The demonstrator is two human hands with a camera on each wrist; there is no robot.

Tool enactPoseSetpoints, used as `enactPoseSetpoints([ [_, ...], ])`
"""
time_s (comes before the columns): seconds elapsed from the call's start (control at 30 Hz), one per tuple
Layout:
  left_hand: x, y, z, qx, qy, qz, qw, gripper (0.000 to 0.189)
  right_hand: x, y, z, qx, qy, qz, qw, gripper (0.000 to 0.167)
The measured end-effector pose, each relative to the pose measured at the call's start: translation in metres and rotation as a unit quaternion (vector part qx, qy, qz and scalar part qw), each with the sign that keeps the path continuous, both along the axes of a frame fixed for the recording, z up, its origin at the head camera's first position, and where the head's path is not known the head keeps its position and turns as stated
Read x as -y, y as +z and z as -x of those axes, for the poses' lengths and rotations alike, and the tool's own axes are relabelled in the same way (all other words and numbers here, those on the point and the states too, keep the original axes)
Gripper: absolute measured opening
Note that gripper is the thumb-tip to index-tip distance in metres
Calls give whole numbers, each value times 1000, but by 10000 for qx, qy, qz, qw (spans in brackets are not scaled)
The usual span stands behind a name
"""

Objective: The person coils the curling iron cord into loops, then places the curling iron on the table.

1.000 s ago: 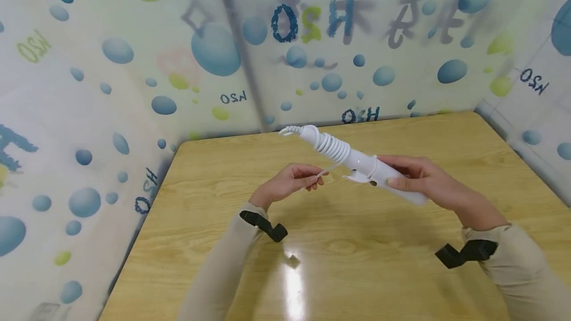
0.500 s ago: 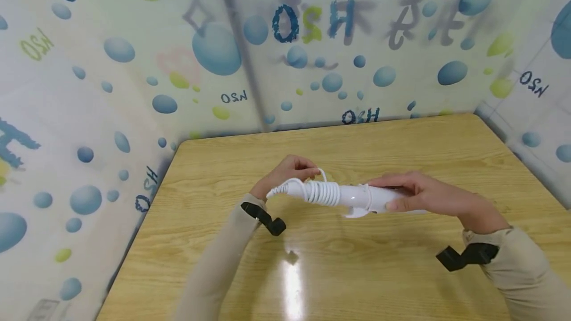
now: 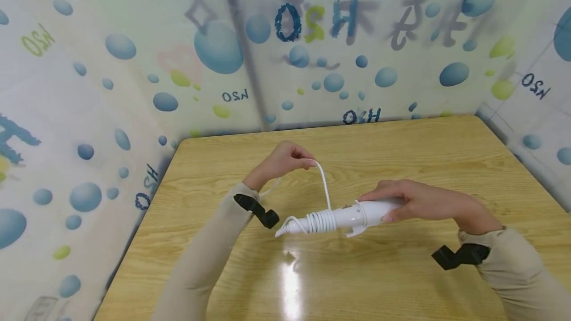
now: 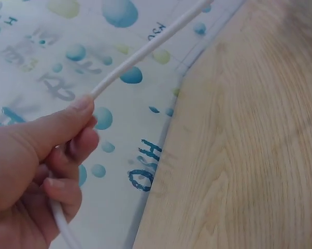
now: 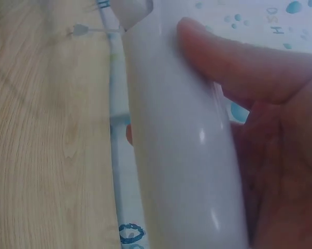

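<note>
A white curling iron [image 3: 350, 217] is held above the table, its cord end pointing left and slightly down. Several turns of its white cord [image 3: 324, 182] are wound round the handle near that end. My right hand [image 3: 417, 199] grips the thick white body at the other end; in the right wrist view the thumb lies along the glossy casing [image 5: 182, 140]. My left hand [image 3: 284, 160], up and to the left, pinches the cord between thumb and fingers. In the left wrist view the cord [image 4: 145, 52] runs taut from the fingertips, and its other length passes through the curled fingers.
The wooden table [image 3: 379, 276] reflects a bright light near its front. Behind and beside it hang pale wall sheets [image 3: 330, 28] with blue and green spots. A black strap mount [image 3: 256, 209] sits on the left wrist and another [image 3: 461, 256] on the right.
The curling iron has swung from slanting up-left to tilting slightly down at its cord end, and sits lower. My left hand has risen, drawing a longer stretch of cord off the coil.
</note>
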State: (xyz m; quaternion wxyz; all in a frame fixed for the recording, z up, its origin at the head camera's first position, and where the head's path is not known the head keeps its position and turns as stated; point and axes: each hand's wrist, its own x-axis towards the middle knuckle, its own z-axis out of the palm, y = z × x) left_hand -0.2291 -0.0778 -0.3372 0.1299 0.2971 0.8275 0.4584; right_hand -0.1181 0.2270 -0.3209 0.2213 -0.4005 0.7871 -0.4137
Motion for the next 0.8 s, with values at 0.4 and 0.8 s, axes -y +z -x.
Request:
enactPoseSetpoints([
  [0.4, -4, 17, -19, -316, 233, -253, 9989, 14, 8, -7, 7, -52, -399, -806, 9959, 47],
  [0.8, -12, 31, -42, -526, 383, -283, 9975, 8, 3, -24, 21, 141, -1460, -864, 9854, 51],
])
